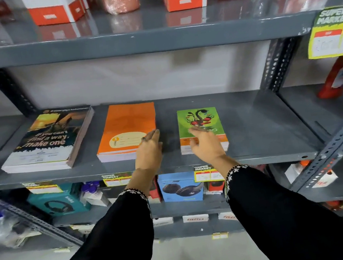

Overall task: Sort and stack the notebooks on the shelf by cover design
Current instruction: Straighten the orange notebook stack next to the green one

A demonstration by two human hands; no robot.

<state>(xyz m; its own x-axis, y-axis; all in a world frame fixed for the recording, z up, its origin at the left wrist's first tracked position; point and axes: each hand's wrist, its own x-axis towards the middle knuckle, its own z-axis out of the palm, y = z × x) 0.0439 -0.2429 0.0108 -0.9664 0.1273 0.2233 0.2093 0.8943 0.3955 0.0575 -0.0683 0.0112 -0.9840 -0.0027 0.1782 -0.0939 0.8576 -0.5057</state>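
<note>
**Three piles, nearly squared**

We see the orange stack mid-shelf — quote-cover stack on its left, green stack on its right. Left hand and right hand open, empty — we'd nudge edges flush, gently.
</note>
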